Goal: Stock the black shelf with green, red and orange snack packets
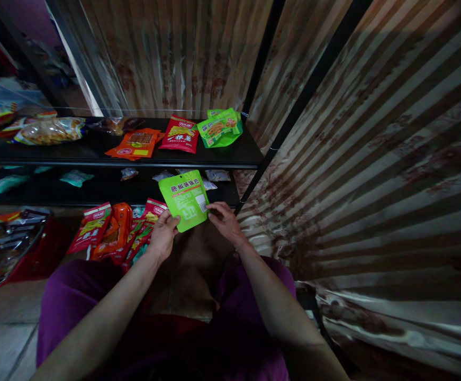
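Observation:
A bright green snack bag [180, 198], printed with dark Chinese characters, is held up in front of the rack with its back panel facing me. My left hand [163, 237] pinches its lower left corner, thumb on the near face. At the bag's right edge, the fingers of my right hand [227, 225] are closed on the side near the white label. Behind it on the upper shelf [198, 157] lie similar green bags [220, 128], a red snack bag [178, 134] and orange packets [137, 144].
Small wrapped packets [77, 178] lie on the lower shelf. Below it stand red and orange snack bags [111, 230], beside a red basket [42, 251] filled with packages. A black rack post [281, 119] and a pleated curtain [373, 174] bound the right side.

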Tool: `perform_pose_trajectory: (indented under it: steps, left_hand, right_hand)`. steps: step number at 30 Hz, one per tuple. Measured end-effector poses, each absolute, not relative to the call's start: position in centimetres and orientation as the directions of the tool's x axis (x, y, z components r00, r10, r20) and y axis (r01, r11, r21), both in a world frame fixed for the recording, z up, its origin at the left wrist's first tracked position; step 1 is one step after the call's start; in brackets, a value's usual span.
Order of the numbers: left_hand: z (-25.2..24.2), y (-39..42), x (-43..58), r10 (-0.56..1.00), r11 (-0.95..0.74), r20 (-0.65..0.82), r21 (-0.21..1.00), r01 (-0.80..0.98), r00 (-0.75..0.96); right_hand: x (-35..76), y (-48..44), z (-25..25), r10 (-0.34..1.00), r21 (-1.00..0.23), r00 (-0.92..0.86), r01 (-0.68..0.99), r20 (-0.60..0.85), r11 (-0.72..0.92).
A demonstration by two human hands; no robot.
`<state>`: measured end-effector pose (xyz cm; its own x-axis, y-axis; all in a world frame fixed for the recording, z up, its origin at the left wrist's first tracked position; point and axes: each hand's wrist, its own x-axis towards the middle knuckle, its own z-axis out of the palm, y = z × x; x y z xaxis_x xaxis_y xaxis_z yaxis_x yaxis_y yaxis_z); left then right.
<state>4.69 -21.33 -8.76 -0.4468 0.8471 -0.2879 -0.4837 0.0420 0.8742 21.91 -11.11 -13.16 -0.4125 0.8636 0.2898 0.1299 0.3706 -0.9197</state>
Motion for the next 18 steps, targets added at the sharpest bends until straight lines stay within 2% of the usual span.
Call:
perform_pose_trajectory:
  steps: [6,9,13,15,18]
  left_hand:
    - [-7.8,-21.1,6.7,0.860,0.058,-0.238,0.924,-0.377,-0.451]
    - [-8.2,-20.8,8.0,0.850,0.074,-0.143,0.985,-0.155,-0.507]
    - [-8.8,-20.3,9.4,0.820,0.083,0.033,0.981,0.176,-0.571]
    - [-8.4,-20.2,10.0,0.838,0.062,0.056,0.978,0.197,-0.543]
    - [-7.2,-20.2,10.5,0.882,-0.001,0.034,0.998,0.070,-0.469]
  right_hand:
    - [22.2,-12.6,-12.2,0.727,-0.972,-0.659,-0.026,0.194,0.235]
    - [21.8,-13.0,-12.8,0.651,-0.985,-0.739,-0.109,0.173,0.137]
    - [21.3,-13.1,-13.4,0.668,-0.989,-0.731,-0.132,0.143,0.067]
    - [21.3,-13.1,-13.4,0.701,-0.990,-0.701,-0.136,0.131,0.048]
    - [21.6,-13.1,-12.9,0.770,-0.986,-0.628,-0.168,0.113,0.008]
